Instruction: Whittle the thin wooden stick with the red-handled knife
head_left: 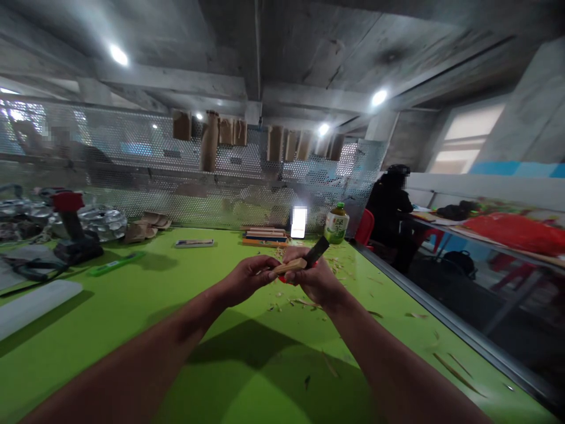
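In the head view, the tan elongated wooden piece [290, 268] lies between both hands, rising slightly rightward: the left hand [248, 279] pinches its near end, the right hand [318, 284] curls around its other part.

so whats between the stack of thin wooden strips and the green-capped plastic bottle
An upright rectangular phone with a glowing white screen stands between the wooden strips and the bottle, as the head view shows.
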`<state>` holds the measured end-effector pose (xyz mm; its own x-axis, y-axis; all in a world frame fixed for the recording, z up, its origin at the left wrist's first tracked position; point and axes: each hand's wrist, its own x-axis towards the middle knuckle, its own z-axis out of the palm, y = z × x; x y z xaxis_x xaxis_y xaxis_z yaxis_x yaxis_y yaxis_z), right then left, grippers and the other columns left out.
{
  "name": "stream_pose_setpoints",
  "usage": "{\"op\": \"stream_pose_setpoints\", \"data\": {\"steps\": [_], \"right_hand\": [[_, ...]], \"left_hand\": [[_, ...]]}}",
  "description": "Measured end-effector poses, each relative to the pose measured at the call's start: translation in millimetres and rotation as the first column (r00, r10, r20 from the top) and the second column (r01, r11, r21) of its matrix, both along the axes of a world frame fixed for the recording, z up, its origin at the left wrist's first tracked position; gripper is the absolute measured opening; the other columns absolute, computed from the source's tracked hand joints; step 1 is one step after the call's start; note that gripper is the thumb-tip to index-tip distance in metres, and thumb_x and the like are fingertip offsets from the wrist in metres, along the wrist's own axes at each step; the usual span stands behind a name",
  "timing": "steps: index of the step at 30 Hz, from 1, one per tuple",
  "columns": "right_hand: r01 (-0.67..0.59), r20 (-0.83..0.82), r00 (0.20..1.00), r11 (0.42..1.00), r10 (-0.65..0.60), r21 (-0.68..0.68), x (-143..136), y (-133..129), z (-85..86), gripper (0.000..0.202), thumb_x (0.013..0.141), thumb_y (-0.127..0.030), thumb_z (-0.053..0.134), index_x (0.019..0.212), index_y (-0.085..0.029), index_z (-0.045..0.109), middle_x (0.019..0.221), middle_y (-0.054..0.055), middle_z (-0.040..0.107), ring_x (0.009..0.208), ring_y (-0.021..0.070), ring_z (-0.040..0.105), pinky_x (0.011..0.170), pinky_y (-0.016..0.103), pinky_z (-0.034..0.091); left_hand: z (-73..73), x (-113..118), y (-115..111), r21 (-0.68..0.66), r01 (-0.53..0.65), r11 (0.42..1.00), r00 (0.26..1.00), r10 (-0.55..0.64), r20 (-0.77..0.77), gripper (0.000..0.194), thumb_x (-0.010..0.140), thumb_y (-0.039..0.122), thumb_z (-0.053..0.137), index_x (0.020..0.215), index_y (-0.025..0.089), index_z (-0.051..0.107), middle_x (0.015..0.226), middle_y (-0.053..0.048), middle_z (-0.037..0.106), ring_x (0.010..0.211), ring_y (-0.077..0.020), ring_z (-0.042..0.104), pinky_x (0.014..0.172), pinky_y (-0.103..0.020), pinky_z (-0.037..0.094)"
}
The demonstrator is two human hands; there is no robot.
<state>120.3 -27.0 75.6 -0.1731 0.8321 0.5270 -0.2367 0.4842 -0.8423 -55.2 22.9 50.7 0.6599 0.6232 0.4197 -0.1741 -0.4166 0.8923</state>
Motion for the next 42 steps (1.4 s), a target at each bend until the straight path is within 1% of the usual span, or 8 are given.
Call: {"op": "stream_pose_setpoints", "data": {"steps": [8, 20, 29, 35, 36, 38, 40, 42], "right_hand": [[0.015, 0.136, 0.990, 0.998, -0.024, 0.069, -3, -5, 2.6, 0.017, 0.059, -0.027, 0.083, 0.071, -0.026, 0.071, 0.067, -0.002, 0.057, 0.064, 0.0127, 0.052, 0.058, 0.027, 0.046], [0.071, 0.123, 0.990, 0.997, -0.075, 0.033, 2, 2, -3.3, 0.021, 0.058, -0.024, 0.083, 0.073, -0.022, 0.069, 0.069, -0.002, 0.059, 0.057, 0.0087, 0.050, 0.049, 0.021, 0.042], [0.039, 0.192, 0.981, 0.992, -0.015, -0.118, 16, 12, -9.6, 0.031, 0.071, -0.041, 0.073, 0.089, -0.016, 0.065, 0.074, 0.003, 0.069, 0.042, 0.0068, 0.050, 0.038, 0.019, 0.036], [0.195, 0.007, 0.979, 0.939, -0.201, -0.282, -2, 21, -19.0, 0.028, 0.062, -0.025, 0.075, 0.078, -0.019, 0.053, 0.067, 0.000, 0.070, 0.037, 0.0066, 0.048, 0.034, 0.017, 0.034], [0.218, -0.029, 0.971, 0.931, -0.237, -0.294, -4, 23, -19.8, 0.029, 0.061, -0.025, 0.075, 0.077, -0.019, 0.052, 0.066, 0.000, 0.070, 0.036, 0.0064, 0.047, 0.033, 0.017, 0.034], [0.243, -0.096, 0.954, 0.917, -0.285, -0.316, -8, 25, -21.3, 0.030, 0.059, -0.024, 0.075, 0.075, -0.020, 0.049, 0.065, -0.001, 0.069, 0.034, 0.0059, 0.045, 0.032, 0.017, 0.032], [0.241, -0.141, 0.942, 0.906, -0.305, -0.347, -11, 27, -23.4, 0.032, 0.058, -0.025, 0.075, 0.074, -0.020, 0.048, 0.065, -0.002, 0.069, 0.033, 0.0058, 0.045, 0.032, 0.017, 0.032], [0.237, -0.147, 0.939, 0.893, -0.312, -0.382, -16, 27, -26.9, 0.033, 0.056, -0.025, 0.075, 0.074, -0.021, 0.048, 0.061, -0.004, 0.066, 0.034, 0.0060, 0.046, 0.033, 0.017, 0.034]], "left_hand": [[-1.2, -2, 3, 0.135, -0.045, 0.990, 0.998, 0.052, -0.047, 0.032, 0.083, 0.038, 0.064, 0.104, 0.014, 0.068, 0.103, -0.009, 0.065, 0.098, -0.0211, 0.057, 0.086, -0.033, 0.043], [-1.1, -6, 14, 0.291, -0.146, 0.946, 0.983, 0.172, -0.068, 0.033, 0.086, 0.044, 0.057, 0.102, 0.017, 0.069, 0.099, -0.008, 0.066, 0.091, -0.0199, 0.058, 0.082, -0.032, 0.044], [5.0, -30, 51, 0.732, -0.291, 0.616, 0.879, 0.475, -0.050, 0.022, 0.088, 0.037, 0.058, 0.099, 0.024, 0.073, 0.094, -0.008, 0.070, 0.105, -0.0231, 0.056, 0.099, -0.039, 0.033], [11.9, -28, 35, 0.586, -0.709, 0.391, 0.630, 0.725, 0.278, 0.023, 0.083, 0.033, 0.062, 0.104, 0.022, 0.067, 0.114, -0.010, 0.062, 0.119, -0.0268, 0.047, 0.104, -0.044, 0.029], [12.2, -25, 31, 0.490, -0.767, 0.414, 0.592, 0.752, 0.290, 0.020, 0.084, 0.034, 0.061, 0.098, 0.020, 0.066, 0.108, -0.010, 0.062, 0.112, -0.0259, 0.050, 0.099, -0.042, 0.034], [10.2, -16, 21, 0.247, -0.775, 0.582, 0.627, 0.757, 0.184, 0.023, 0.087, 0.041, 0.055, 0.084, 0.018, 0.061, 0.091, -0.008, 0.061, 0.093, -0.0222, 0.056, 0.085, -0.038, 0.044], [5.0, -6, 11, -0.062, -0.614, 0.787, 0.787, 0.617, 0.022, 0.033, 0.088, 0.048, 0.050, 0.080, 0.017, 0.056, 0.082, -0.006, 0.059, 0.079, -0.0185, 0.056, 0.072, -0.033, 0.047], [-1.5, 4, 2, -0.320, -0.359, 0.877, 0.926, 0.376, -0.008, 0.036, 0.087, 0.052, 0.051, 0.087, 0.016, 0.056, 0.091, -0.007, 0.061, 0.082, -0.0176, 0.058, 0.072, -0.032, 0.048]]}}
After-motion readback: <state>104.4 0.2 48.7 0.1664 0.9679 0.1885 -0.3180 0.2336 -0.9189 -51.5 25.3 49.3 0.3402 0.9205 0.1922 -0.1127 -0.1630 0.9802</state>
